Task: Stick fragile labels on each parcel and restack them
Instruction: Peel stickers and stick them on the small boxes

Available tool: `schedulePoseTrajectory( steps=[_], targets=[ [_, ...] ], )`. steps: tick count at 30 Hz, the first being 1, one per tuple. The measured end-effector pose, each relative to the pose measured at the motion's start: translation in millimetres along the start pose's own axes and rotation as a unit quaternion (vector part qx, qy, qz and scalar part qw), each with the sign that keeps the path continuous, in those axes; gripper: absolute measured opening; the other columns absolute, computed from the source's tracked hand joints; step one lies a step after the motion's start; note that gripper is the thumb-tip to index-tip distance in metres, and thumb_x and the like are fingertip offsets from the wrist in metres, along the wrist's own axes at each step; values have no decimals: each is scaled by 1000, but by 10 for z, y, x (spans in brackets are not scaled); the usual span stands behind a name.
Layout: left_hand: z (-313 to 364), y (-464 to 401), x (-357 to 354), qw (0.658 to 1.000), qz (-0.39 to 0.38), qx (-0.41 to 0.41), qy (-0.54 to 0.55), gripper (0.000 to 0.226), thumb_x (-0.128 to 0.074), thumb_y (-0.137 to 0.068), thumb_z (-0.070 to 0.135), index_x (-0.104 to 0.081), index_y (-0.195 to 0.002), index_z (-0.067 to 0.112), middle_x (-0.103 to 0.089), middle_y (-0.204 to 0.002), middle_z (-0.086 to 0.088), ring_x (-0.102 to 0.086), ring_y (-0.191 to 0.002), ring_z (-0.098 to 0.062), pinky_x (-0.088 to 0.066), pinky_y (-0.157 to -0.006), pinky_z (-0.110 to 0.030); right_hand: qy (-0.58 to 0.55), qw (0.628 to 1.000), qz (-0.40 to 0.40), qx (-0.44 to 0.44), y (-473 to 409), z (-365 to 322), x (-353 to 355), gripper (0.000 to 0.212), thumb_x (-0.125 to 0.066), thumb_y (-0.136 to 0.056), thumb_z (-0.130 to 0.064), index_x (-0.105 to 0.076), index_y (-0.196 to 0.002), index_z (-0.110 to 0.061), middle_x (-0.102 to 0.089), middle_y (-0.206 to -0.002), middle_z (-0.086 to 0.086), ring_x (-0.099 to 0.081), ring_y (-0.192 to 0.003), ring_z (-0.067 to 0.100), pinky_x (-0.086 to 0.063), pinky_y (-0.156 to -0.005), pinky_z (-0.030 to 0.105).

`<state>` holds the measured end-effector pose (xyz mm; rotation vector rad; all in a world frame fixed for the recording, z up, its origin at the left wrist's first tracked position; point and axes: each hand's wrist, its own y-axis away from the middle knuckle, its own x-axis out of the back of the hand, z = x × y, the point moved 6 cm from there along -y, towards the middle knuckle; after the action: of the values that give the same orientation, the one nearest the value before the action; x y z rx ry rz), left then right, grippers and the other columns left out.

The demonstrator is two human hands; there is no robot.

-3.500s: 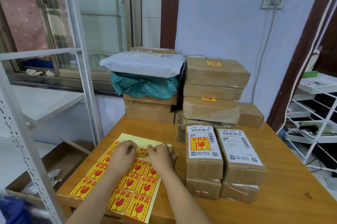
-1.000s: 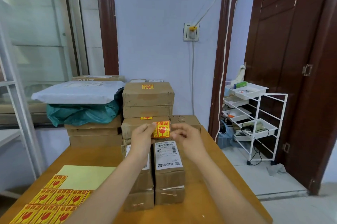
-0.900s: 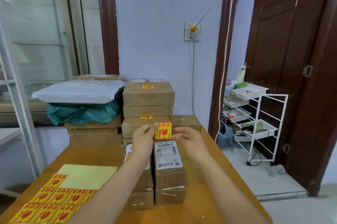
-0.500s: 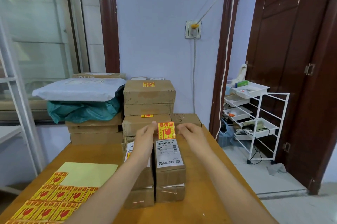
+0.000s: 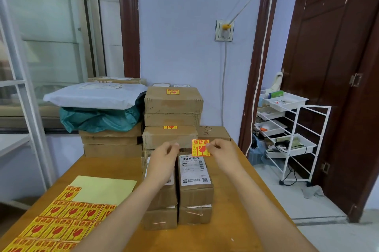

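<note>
A yellow and red fragile label hangs upright above the far end of the right front parcel, which bears a white shipping label. My right hand pinches the fragile label's right edge. My left hand hovers over the left front parcel with curled fingers, a small gap away from the label, holding nothing. Both front parcels sit on lower boxes. A sheet of fragile labels lies at the table's front left. Behind stands a stack of labelled boxes.
The wooden table carries more boxes at the back left under a teal bag and a white mailer. A white wire rack stands on the floor at right beside a brown door. A metal shelf frame rises at left.
After peeling the label from the sheet, both hands carried it to the front parcels. My left hand has now let go of it; the label moved slightly right in my right hand.
</note>
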<state>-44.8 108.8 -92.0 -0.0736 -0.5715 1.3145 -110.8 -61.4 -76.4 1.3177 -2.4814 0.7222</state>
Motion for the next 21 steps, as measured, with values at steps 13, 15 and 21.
schedulePoseTrajectory(
  steps=[13, 15, 21],
  targets=[
    [-173, 48, -219, 958, -154, -66, -233, 50, -70, -78, 38, -50, -120, 20, -49, -120, 6, -39, -116, -12, -37, -88, -27, 87, 987, -85, -106, -41, 294, -338, 47, -61, -86, -13, -33, -49, -16, -35, -53, 4, -35, -54, 19, -29, -56, 25],
    [-186, 56, -235, 957, -159, -70, -232, 50, -69, -78, 38, -49, -120, 20, -48, -119, 6, -39, -116, -11, -37, -88, -26, 95, 984, -90, -121, -47, 331, -367, 41, -60, -86, -13, -37, -52, -16, -45, -62, 8, -42, -60, 21, -27, -52, 27],
    [-172, 80, -289, 959, -165, -75, -218, 48, -66, -80, 38, -47, -120, 19, -45, -112, 6, -38, -113, -11, -37, -85, -26, 112, 979, -95, -144, -55, 395, -392, 30, -60, -86, -14, -47, -59, -13, -59, -69, 8, -54, -62, 19, -32, -50, 25]
  ],
)
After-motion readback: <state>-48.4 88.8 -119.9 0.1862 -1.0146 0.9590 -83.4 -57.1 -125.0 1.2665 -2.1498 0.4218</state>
